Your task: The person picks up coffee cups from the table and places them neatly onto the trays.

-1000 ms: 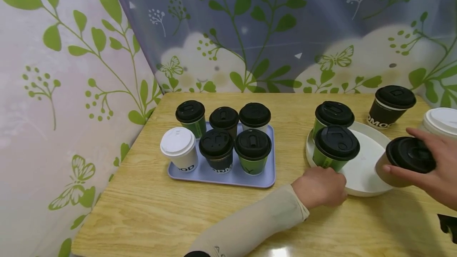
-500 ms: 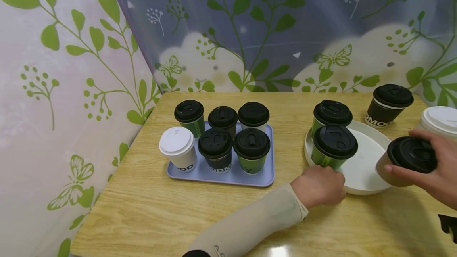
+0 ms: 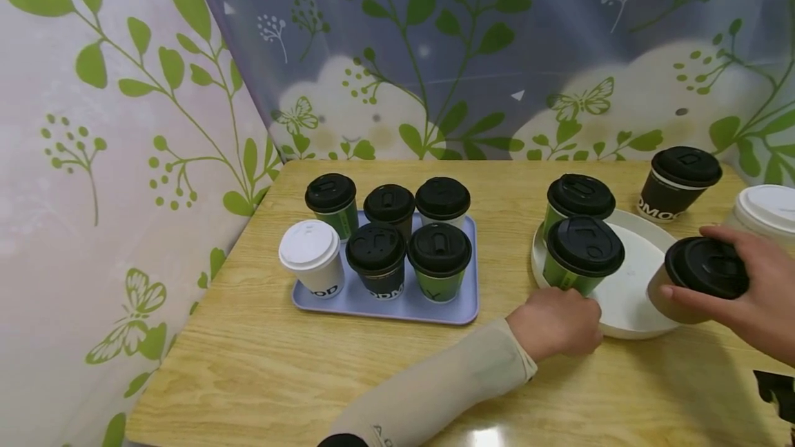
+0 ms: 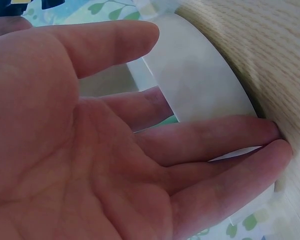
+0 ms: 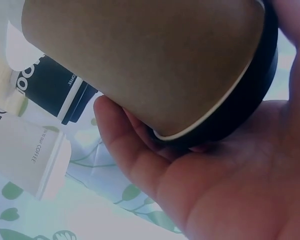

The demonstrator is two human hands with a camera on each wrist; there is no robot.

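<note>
A brown paper cup with a black lid [image 3: 707,267] is gripped near its lid by my right hand [image 3: 760,295], over the right side of a round white tray [image 3: 627,323]. In the right wrist view, the fingers wrap around the lid end of the brown cup [image 5: 155,60]. My left hand [image 3: 557,323] rests against the tray's front wall. The left wrist view shows that hand [image 4: 115,150] with mostly straight fingers; one goes behind the white wall [image 4: 200,75] and others reach the table. Two green cups with black lids [image 3: 584,254] stand at the tray's left side.
A lilac rectangular tray [image 3: 385,310] at left carries several lidded cups, one with a white lid [image 3: 308,245]. Right of the round tray stand a black cup [image 3: 677,185] and a white-lidded cup [image 3: 770,212]. A patterned cloth wall [image 3: 435,88] borders the table [image 3: 261,364].
My right hand and the brown cup have shifted slightly left over the round tray. The left hand stays at the tray's front wall; the other cups have not moved.
</note>
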